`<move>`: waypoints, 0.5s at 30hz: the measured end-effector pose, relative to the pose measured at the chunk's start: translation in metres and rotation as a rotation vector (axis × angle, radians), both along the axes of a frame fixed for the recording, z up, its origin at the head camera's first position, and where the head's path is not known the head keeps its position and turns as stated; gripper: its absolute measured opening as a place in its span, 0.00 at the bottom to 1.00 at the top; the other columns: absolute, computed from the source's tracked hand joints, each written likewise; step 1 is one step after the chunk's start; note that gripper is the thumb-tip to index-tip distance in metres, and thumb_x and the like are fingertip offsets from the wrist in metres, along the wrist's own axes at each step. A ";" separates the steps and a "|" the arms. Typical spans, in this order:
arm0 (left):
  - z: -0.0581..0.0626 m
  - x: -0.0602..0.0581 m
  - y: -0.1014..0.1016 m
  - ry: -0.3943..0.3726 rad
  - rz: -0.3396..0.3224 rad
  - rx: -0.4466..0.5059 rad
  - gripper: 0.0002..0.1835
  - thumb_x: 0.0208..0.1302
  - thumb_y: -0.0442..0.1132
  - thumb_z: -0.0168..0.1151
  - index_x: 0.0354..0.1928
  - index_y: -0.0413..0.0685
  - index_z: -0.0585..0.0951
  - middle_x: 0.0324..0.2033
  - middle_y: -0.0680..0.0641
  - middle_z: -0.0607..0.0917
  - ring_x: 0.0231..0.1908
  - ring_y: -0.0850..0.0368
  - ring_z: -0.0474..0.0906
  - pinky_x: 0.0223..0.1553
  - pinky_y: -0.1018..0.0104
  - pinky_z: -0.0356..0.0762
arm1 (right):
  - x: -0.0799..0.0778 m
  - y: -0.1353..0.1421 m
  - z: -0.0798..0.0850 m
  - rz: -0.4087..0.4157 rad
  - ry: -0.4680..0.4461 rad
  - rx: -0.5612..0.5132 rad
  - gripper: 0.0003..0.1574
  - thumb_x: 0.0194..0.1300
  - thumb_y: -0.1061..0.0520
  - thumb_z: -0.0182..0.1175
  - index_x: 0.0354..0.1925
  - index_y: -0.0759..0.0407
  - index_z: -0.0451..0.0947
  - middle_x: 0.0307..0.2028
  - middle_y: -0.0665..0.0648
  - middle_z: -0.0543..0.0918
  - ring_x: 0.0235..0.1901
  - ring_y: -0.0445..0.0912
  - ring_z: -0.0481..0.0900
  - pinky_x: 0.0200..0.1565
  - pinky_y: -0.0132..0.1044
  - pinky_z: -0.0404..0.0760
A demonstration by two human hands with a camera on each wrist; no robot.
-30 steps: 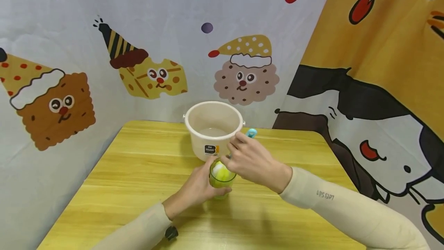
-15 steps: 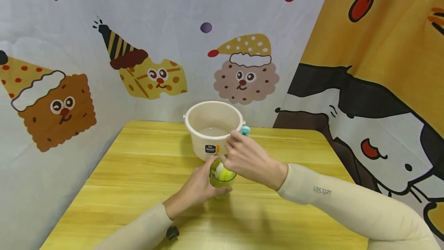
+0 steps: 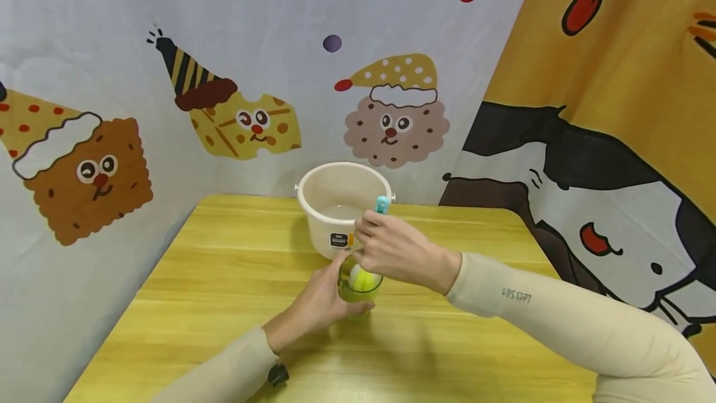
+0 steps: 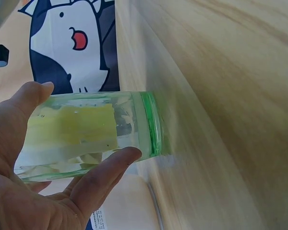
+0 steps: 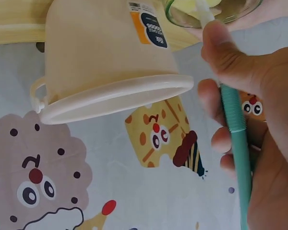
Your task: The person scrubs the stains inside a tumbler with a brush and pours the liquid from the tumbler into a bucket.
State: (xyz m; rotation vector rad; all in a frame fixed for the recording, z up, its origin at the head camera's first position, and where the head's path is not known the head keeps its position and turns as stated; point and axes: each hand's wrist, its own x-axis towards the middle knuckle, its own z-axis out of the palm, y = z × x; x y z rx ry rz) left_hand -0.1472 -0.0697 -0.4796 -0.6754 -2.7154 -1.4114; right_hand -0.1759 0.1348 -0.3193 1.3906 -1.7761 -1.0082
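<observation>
A green-tinted drinking glass (image 3: 351, 296) stands on the wooden table, gripped around its side by my left hand (image 3: 313, 303). Inside the glass sits the yellow and white sponge head (image 4: 77, 129) of a cup brush, also visible through the open mouth in the head view. My right hand (image 3: 399, 252) holds the brush's teal handle (image 5: 234, 120) just above the rim, thumb pressed along its white neck. The handle's end (image 3: 383, 205) sticks up past my fist. In the left wrist view, my thumb and fingers wrap the glass from both sides, near its green base.
A cream bucket (image 3: 320, 234) with a dark label stands right behind the glass, near the table's back edge. The wooden table (image 3: 224, 278) meets a cartoon-printed cloth (image 3: 252, 11) behind it. A small black device (image 3: 277, 375) hangs under the left wrist.
The top of the brush handle has swung left and risen more upright, with my right hand shifting slightly left. The sponge has shifted to the right inside the glass. My left hand stays put.
</observation>
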 end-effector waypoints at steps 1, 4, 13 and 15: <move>0.001 0.000 0.000 -0.002 0.000 -0.001 0.58 0.62 0.56 0.92 0.87 0.60 0.65 0.68 0.43 0.90 0.62 0.49 0.92 0.60 0.50 0.93 | 0.000 0.000 0.001 0.003 -0.002 0.007 0.02 0.75 0.41 0.77 0.44 0.33 0.93 0.41 0.46 0.95 0.47 0.45 0.81 0.58 0.38 0.73; 0.002 0.001 0.000 -0.006 -0.003 -0.002 0.58 0.62 0.57 0.92 0.87 0.60 0.65 0.70 0.40 0.90 0.63 0.47 0.91 0.62 0.47 0.92 | -0.002 0.001 0.003 0.006 -0.004 0.031 0.03 0.76 0.40 0.76 0.44 0.32 0.93 0.40 0.45 0.94 0.46 0.45 0.79 0.58 0.38 0.72; 0.005 0.001 -0.001 0.014 -0.002 -0.010 0.54 0.62 0.56 0.92 0.83 0.59 0.68 0.64 0.44 0.92 0.58 0.51 0.92 0.58 0.51 0.93 | -0.004 0.002 0.006 0.027 -0.010 0.067 0.05 0.75 0.40 0.77 0.48 0.30 0.92 0.43 0.44 0.96 0.49 0.45 0.82 0.61 0.39 0.71; 0.004 0.002 -0.001 0.016 -0.002 -0.012 0.54 0.62 0.56 0.92 0.82 0.58 0.69 0.63 0.45 0.93 0.57 0.52 0.92 0.57 0.51 0.93 | -0.004 0.002 0.006 0.033 -0.019 0.069 0.05 0.75 0.40 0.77 0.48 0.31 0.92 0.43 0.44 0.96 0.49 0.45 0.82 0.61 0.39 0.72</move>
